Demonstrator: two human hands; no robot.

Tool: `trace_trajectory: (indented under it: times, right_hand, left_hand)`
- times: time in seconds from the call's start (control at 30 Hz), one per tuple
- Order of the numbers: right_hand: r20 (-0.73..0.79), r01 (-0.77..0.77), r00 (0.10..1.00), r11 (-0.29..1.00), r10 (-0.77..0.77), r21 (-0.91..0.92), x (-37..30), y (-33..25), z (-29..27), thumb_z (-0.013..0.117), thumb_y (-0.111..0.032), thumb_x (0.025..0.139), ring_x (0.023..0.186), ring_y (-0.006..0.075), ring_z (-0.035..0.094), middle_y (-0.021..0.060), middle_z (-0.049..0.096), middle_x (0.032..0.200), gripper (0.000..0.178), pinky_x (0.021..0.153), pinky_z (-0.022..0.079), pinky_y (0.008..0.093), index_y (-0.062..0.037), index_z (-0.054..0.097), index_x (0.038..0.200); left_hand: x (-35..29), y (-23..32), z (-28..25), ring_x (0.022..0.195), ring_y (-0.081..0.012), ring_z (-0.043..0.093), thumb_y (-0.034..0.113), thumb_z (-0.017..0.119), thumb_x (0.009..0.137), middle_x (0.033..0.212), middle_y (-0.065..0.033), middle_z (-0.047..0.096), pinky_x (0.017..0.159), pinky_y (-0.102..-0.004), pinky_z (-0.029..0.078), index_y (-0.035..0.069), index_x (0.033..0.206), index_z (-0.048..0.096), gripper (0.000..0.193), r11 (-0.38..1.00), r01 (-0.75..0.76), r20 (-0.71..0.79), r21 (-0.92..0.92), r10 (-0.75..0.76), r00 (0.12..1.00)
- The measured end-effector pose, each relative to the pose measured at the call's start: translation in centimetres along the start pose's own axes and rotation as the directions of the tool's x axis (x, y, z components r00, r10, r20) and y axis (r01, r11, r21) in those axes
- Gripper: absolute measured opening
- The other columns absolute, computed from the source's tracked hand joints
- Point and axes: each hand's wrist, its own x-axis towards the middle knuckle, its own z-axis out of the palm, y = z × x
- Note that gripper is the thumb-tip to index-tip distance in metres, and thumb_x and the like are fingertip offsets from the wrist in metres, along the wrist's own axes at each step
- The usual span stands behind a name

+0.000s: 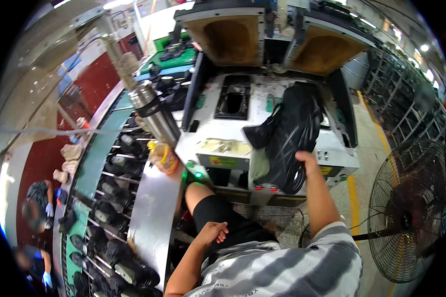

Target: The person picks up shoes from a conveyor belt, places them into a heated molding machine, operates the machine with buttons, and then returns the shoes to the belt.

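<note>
My right hand (308,163) grips a large black shoe (295,133) by its near right edge, thumb showing and the other fingers hidden. The shoe is held above the right side of a white two-station machine (210,133), covering much of that station. At the shoe's lower left shows an olive-green patch (260,166) that I cannot make out. Over my thigh, my left hand (215,233) is loosely closed with nothing in it. The left station's black frame (234,97) is uncovered, and two brown-lined lids (235,42) stand raised behind.
Left of me, a metal counter (156,218) carries an orange-filled bottle (162,157). Beside it, a steel cylinder (153,111) stands near a rack of black shoes (111,213). A large fan (406,213) is at right. Two other people (37,205) are at far left.
</note>
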Motion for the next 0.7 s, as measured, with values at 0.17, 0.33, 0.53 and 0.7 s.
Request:
trace_trajectory:
  times: [0.17, 0.33, 0.53, 0.7]
  right_hand:
    - [-0.133, 0.288, 0.860, 0.684, -0.493, -0.671, 11.0, -11.7, -5.9, 0.078, -0.011, 0.052, 0.111, 0.0285, 0.059, 0.0177, 0.057, 0.125, 0.104, 0.097, 0.046, 0.0347, -0.0075, 0.036, 0.147]
    - [-0.247, -0.267, 0.865, 0.016, -0.436, -0.964, 23.6, -16.5, -7.4, 0.076, -0.037, 0.052, 0.125, 0.0365, 0.051, 0.0232, 0.053, 0.135, 0.104, 0.100, 0.045, 0.0430, -0.0191, 0.039, 0.148]
    - [-0.379, -0.394, 0.918, -0.144, -0.118, -0.908, 32.3, -13.2, -10.4, 0.076, -0.040, 0.056, 0.131, 0.0347, 0.046, 0.0113, 0.049, 0.143, 0.104, 0.102, 0.045, 0.0439, -0.0172, 0.036, 0.149]
    - [-0.346, -0.365, 0.917, -0.071, -0.198, -0.928, 29.0, -10.2, -9.1, 0.069, -0.049, 0.072, 0.128, 0.0379, 0.048, 0.0190, 0.049, 0.142, 0.085, 0.103, 0.043, 0.0445, -0.0109, 0.045, 0.144]
  left_hand:
    - [7.0, 0.2, -0.3, 0.043, -0.0155, 0.054, 0.038, 0.052, 0.095, 0.056, -0.0057, 0.059, 0.040, -0.0277, 0.041, 0.003, 0.076, 0.067, 0.043, 0.985, 0.159, -0.044, 0.068, -0.156, 0.987]
    - [7.9, 1.1, 1.1, 0.043, -0.0168, 0.055, 0.033, 0.052, 0.094, 0.058, -0.0083, 0.062, 0.040, -0.0292, 0.042, 0.000, 0.075, 0.067, 0.041, 0.981, 0.163, -0.179, 0.110, -0.141, 0.974]
    - [8.1, 2.6, 1.0, 0.045, -0.0171, 0.058, 0.031, 0.052, 0.093, 0.060, -0.0099, 0.065, 0.041, -0.0290, 0.045, -0.001, 0.076, 0.069, 0.040, 0.974, 0.184, -0.207, 0.130, -0.154, 0.966]
    - [7.6, 4.3, 1.6, 0.048, -0.0172, 0.060, 0.032, 0.054, 0.091, 0.065, -0.0090, 0.067, 0.044, -0.0291, 0.048, -0.001, 0.084, 0.069, 0.037, 0.937, 0.260, -0.167, 0.233, -0.225, 0.960]
